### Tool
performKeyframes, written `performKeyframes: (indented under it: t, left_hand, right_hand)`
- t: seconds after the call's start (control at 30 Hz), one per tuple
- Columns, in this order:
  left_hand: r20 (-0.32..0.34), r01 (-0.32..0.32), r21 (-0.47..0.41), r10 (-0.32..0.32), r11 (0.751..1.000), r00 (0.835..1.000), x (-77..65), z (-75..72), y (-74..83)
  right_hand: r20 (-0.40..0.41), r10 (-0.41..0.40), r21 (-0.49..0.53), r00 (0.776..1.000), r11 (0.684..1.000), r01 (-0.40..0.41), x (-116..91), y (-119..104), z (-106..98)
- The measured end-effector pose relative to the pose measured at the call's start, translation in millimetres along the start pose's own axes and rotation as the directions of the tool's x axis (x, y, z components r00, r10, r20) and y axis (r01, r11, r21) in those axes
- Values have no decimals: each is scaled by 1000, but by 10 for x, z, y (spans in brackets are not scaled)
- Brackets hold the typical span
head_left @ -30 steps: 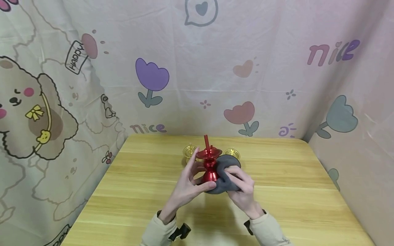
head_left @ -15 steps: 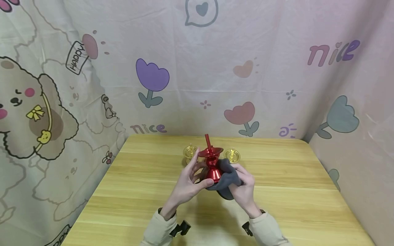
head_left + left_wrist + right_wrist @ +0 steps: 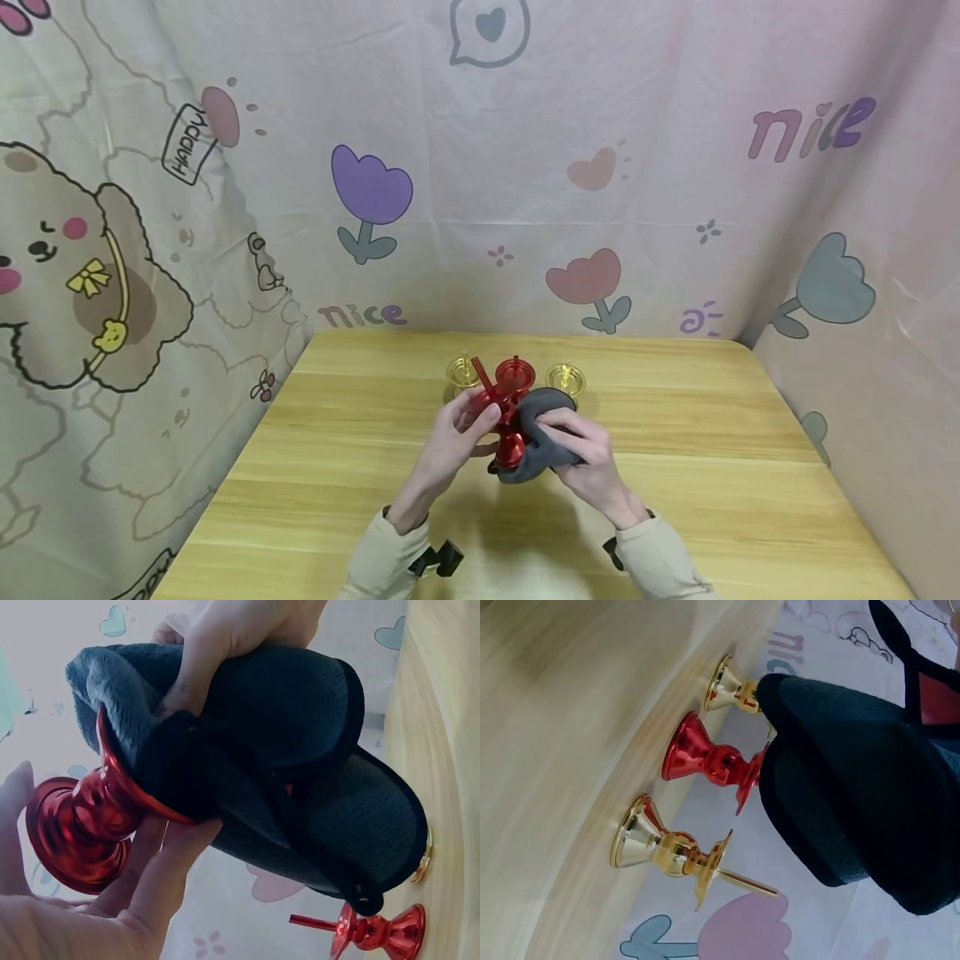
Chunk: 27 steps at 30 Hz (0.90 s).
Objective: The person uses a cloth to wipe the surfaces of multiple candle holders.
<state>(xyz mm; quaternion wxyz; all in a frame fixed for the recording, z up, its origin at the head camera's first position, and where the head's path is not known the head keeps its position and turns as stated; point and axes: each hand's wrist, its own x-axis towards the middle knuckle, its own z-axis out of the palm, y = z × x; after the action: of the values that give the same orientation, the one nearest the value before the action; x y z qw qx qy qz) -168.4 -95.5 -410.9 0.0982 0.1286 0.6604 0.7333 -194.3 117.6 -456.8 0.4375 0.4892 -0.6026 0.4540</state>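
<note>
A shiny red candlestick is held above the table by my left hand, whose thumb and fingers grip it. It leans, its spike pointing up and left in the head view. My right hand pinches a dark grey cloth with black edging against the flared base. In the left wrist view the cloth covers the mouth of that base, while the round dish end of the candlestick faces away. Part of the base is hidden under the cloth.
Behind the hands another red candlestick stands on the wooden table, between a gold candlestick on the left and a gold candlestick on the right. A printed curtain hangs behind the table.
The held candlestick has tipped leftward and dropped slightly, uncovering the standing red one behind. My left hand has shifted its grip up from the base; the cloth has been refolded against the base.
</note>
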Motion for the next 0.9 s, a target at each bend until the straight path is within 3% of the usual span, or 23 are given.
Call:
performKeyframes:
  t: [0.4,0.57,0.73,0.9]
  left_hand:
    - [-42,42,6,-42,999,998,5,13,-21]
    - [-122,47,1,-46,999,991,10,-50,-81]
    - [-274,48,14,-42,999,961,42,-306,-216]
    - [-430,110,181,-22,977,902,128,-664,-460]
  right_hand:
    - [22,18,17,1000,1000,-18,-60,-1,-9]
    - [54,125,72,991,989,-129,-158,21,-45]
    - [11,344,119,939,932,-343,-288,33,-146]
    - [-21,486,143,874,866,-479,-345,28,-253]
